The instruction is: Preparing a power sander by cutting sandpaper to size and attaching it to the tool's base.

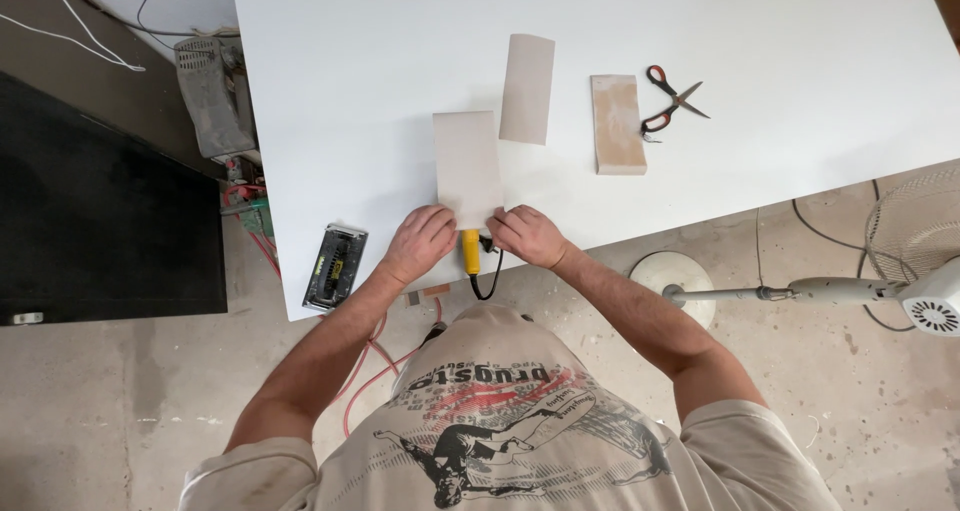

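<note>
Both our hands sit at frame centre, on the white table's [780, 171] near edge. Left hand [420, 243] and right hand [528, 236] have fingers curled, pinching the near end of the beige sandpaper sheet [467, 169] over a yellow-handled sander [471, 252]. Second beige sheet [527, 89], tan block [617, 124], red-handled scissors [673, 99] lie upper centre-right.

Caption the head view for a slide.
Both hands, left and right, press a sandpaper sheet onto a yellow sander.
</note>
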